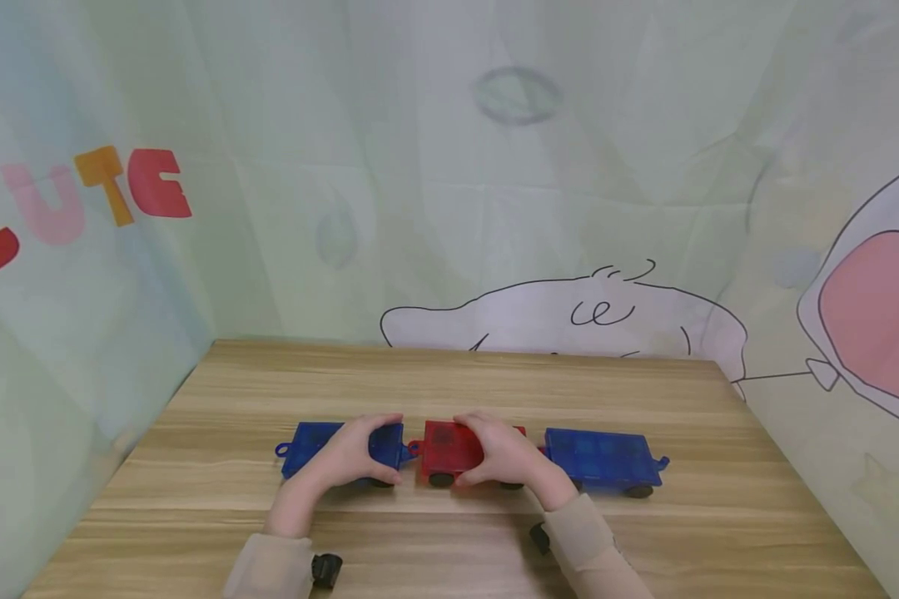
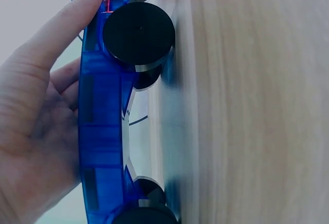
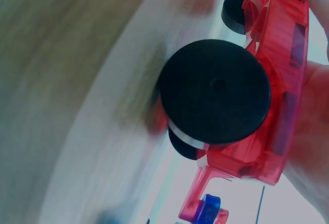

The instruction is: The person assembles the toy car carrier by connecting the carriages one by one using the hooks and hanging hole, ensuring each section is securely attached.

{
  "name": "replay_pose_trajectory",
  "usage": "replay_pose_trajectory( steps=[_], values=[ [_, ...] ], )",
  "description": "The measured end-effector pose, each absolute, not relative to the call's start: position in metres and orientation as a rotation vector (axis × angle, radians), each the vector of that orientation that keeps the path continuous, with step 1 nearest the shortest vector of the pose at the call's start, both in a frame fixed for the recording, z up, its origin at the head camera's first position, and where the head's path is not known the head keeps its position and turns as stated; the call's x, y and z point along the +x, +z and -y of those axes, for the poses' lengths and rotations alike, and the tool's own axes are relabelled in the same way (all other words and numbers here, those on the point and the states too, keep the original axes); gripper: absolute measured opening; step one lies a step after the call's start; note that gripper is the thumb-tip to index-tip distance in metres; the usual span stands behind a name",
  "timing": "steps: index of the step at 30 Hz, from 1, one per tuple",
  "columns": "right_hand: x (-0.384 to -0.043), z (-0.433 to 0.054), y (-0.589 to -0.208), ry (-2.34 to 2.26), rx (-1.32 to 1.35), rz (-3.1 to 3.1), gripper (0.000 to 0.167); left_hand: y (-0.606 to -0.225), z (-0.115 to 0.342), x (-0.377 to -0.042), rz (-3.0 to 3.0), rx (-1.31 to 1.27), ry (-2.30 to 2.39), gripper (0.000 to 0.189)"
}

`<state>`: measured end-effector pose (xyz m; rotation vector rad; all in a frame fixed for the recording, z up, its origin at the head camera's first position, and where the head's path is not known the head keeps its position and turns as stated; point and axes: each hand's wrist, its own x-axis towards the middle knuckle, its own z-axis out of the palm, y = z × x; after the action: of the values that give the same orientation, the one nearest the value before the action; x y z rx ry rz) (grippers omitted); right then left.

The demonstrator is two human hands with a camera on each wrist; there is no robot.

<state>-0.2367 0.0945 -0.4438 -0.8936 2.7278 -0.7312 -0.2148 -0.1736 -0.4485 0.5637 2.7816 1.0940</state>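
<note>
Three see-through plastic toy train cars stand in a row on the table in the head view. My left hand (image 1: 345, 456) grips the left blue car (image 1: 313, 436), thumb on its near side and fingers over the far edge. The red car (image 1: 449, 449) in the middle is held the same way by my right hand (image 1: 504, 453). A red ring (image 1: 415, 448) meets the left blue car's hook between them. At the right stands another blue car (image 1: 603, 457), untouched. In the right wrist view, the red car's hook (image 3: 193, 198) meets a blue ring (image 3: 209, 209).
The wood-grain table (image 1: 449, 541) ends at a hanging printed cloth (image 1: 345, 208) behind and at both sides. The cars have black wheels (image 2: 139, 34). A free ring (image 1: 281, 450) sticks out at the row's left end, a free hook (image 1: 663, 462) at its right.
</note>
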Motion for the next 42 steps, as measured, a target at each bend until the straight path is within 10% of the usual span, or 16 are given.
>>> replay_pose_trajectory(
  steps=[42],
  values=[
    [-0.2331, -0.0879, -0.4439, -0.606, -0.857, -2.762, 0.085, -0.4475, 0.1763, -0.2093, -2.785, 0.554, 1.085, 0.086]
  ],
)
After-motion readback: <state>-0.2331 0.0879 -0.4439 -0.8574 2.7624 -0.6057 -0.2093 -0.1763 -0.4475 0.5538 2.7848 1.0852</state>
